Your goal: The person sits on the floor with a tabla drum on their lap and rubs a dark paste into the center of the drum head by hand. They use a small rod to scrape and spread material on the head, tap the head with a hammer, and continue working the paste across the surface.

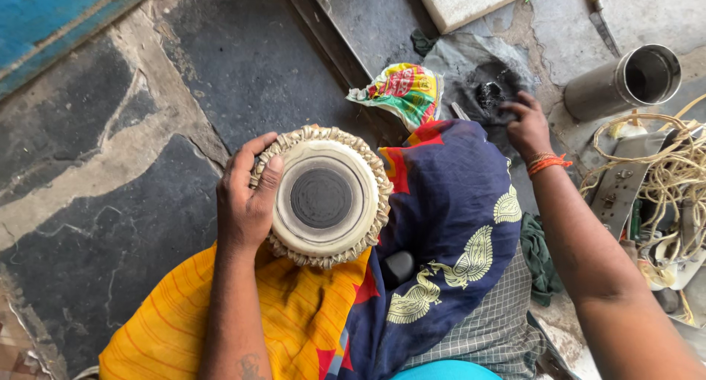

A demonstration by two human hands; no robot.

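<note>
Outdoors, cracked stone floor (110, 167), left hand (246, 196) steadying drum (323, 196)

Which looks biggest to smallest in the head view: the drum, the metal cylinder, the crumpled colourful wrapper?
1. drum, held by the left hand, but nearest the camera, so it may look oversized.
2 and 3. metal cylinder and crumpled wrapper look about alike; I would not rank them.

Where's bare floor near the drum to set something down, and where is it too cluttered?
Bare dark stone floor lies beyond the left hand and drum, running to the blue edge. The right is crowded: the right hand at black paste, a crumpled wrapper, a steel tumbler, tangled cord.
</note>
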